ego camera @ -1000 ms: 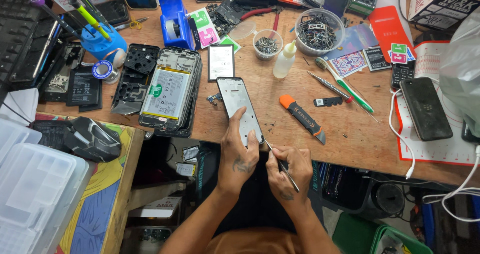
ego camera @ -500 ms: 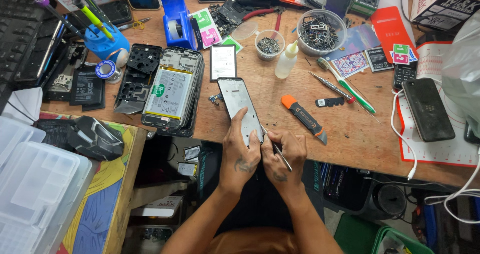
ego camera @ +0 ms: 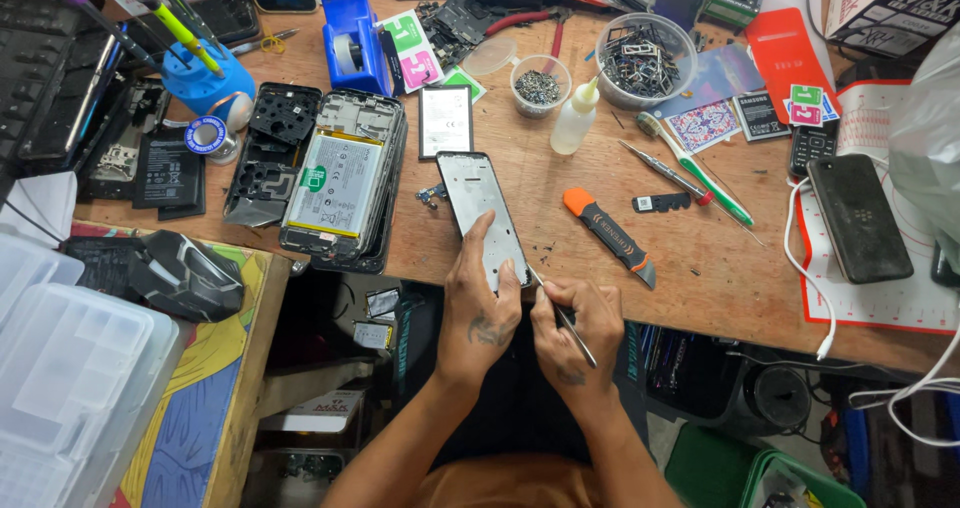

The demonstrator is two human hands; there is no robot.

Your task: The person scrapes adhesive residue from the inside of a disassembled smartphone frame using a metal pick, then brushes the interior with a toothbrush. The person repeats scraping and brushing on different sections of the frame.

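Your left hand point(ego camera: 480, 313) has its grip closed on the near end of a slim silver phone frame point(ego camera: 485, 218), with one finger stretched along its face and the thumb on its right edge. That frame lies flat at the near edge of the wooden table point(ego camera: 700, 268), its far end pointing away from you and slightly left. Your right hand point(ego camera: 580, 328) is closed in a pen-like grip around a thin metal pick tool point(ego camera: 562, 316), whose tip meets the near right corner of the frame, just beside your left thumb. Both hands sit close together, partly past the table's near edge.

Just right of the frame lies an orange-and-black prying tool point(ego camera: 608, 235), angled toward the near right. Left of the frame sits an opened phone body with a pale battery point(ego camera: 340, 183), and beyond that to the left a black plastic back cover point(ego camera: 270, 148). Far of the frame stands a small black-framed rectangular panel point(ego camera: 445, 121). A small clear squeeze bottle with a pointed nozzle point(ego camera: 578, 118) stands to the far right of it, near a round clear bowl of small metal parts point(ego camera: 640, 63) and a smaller cup of screws point(ego camera: 537, 85). A green-handled screwdriver point(ego camera: 700, 173) lies further right, and a dark phone point(ego camera: 860, 218) rests on a white-and-red mat point(ego camera: 900, 298) at the right side.
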